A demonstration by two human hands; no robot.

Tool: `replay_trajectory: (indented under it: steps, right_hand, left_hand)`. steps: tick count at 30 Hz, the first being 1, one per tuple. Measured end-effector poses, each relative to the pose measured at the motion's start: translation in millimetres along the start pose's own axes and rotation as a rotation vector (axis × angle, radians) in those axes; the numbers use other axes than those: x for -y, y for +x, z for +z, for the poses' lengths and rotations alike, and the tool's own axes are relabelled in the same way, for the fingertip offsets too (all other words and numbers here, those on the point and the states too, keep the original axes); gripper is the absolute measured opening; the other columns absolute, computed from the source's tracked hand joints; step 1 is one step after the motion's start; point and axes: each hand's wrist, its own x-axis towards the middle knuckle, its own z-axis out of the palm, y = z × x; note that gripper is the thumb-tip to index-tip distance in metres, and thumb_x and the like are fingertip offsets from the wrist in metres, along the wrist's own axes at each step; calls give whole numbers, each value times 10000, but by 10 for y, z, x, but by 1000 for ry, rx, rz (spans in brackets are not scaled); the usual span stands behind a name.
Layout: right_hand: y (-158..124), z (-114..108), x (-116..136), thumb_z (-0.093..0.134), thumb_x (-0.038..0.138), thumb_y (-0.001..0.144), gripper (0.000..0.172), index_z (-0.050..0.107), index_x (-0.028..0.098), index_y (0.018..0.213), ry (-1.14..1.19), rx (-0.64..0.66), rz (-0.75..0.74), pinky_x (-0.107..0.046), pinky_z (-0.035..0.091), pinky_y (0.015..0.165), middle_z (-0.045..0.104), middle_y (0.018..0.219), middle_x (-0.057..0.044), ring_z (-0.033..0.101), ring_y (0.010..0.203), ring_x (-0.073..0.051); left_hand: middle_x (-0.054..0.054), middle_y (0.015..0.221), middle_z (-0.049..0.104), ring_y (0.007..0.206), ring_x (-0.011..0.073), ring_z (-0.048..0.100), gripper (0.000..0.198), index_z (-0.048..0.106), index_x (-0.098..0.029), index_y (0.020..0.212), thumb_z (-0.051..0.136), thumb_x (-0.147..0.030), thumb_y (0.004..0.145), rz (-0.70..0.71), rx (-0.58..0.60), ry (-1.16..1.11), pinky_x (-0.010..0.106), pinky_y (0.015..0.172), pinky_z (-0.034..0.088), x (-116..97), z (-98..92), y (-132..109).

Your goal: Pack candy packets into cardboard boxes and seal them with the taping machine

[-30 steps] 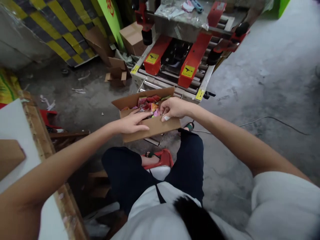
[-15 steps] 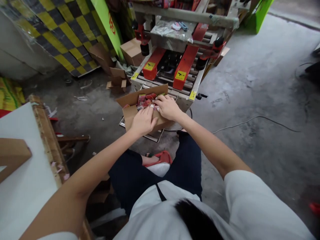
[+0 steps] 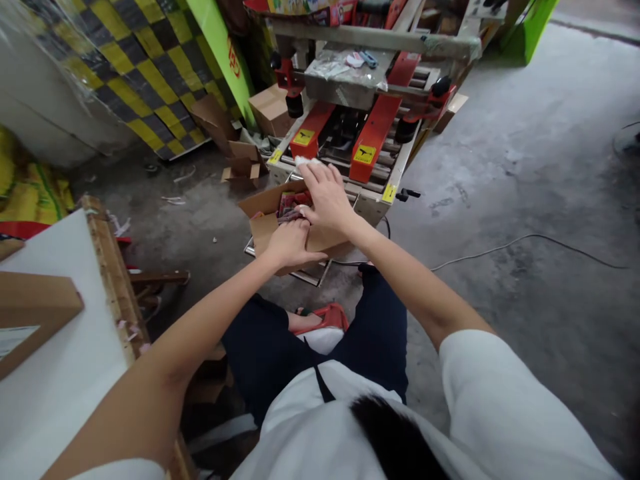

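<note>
An open cardboard box (image 3: 263, 231) with its flaps folded out stands at the end of the roller machine. Small red and pink packets (image 3: 289, 201) fill the part of it that I can see. My left hand (image 3: 291, 245) lies over the near side of the box, thumb stretched out and fingertips on the packets. Above the box's far right side, my right hand (image 3: 327, 198) is raised with its fingers extended and holds nothing. It hides the right part of the contents.
Ahead is the roller conveyor machine (image 3: 367, 191) with red guides (image 3: 376, 137). A small carton (image 3: 273, 110) and an opened box (image 3: 245, 162) lie left of it. At my left is a white-topped table (image 3: 95, 267) bearing a cardboard box (image 3: 37, 313). A cable (image 3: 493, 248) crosses the floor.
My right hand has lifted off the packets and moved up toward the box's far edge, fingers extended. My left hand stays on the packets, its thumb now pointing farther out to the right.
</note>
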Motion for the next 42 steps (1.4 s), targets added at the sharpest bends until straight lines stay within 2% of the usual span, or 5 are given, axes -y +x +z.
replay_trajectory:
  steps: [11, 17, 25, 35, 42]
  right_hand:
    - [-788, 247, -7, 441, 318, 1022, 504, 522, 112, 1474, 4, 103, 7, -518, 252, 1253, 574, 1387, -188, 461, 1354, -317]
    - [-681, 198, 5, 421, 356, 1040, 481, 562, 109, 1429, -49, 113, -43, -485, 331, 1184, 583, 1354, -189, 473, 1296, -332]
    - [-879, 248, -273, 486, 319, 965, 490, 532, 158, 1425, 136, -210, 179, -565, 321, 1229, 574, 1388, -183, 484, 1347, -328]
    - [-3689, 1095, -69, 482, 327, 950, 423, 559, 305, 1365, 180, -245, 814, -586, 614, 986, 699, 1264, -145, 700, 1173, -363]
    - [-3767, 1447, -141, 571, 314, 893, 397, 664, 425, 1262, 67, -386, 876, -508, 691, 726, 786, 1050, -42, 781, 923, -340]
  left_hand:
    - [249, 1465, 550, 1391, 406, 487, 699, 477, -143, 1508, 550, -566, 956, 57, -222, 62, 570, 1170, 330, -36, 234, -361]
    - [333, 1699, 74, 1547, 586, 66, 1509, 198, -68, 1633, 875, -767, 479, -36, 7, 188, 664, 1219, 128, 297, -162, -205]
    - [253, 1497, 463, 1317, 470, 501, 1213, 311, -193, 1618, 787, -731, 641, -150, 23, 124, 562, 1089, 398, 317, -249, 47]
    - [379, 1479, 467, 1260, 572, 539, 1213, 306, -165, 1628, 540, -904, 695, -592, -116, 108, 691, 957, 421, 236, -279, 1460]
    - [399, 1455, 482, 1331, 570, 504, 1174, 345, -100, 1600, 536, -875, 740, -597, -180, 69, 683, 1010, 403, 386, -536, 2467]
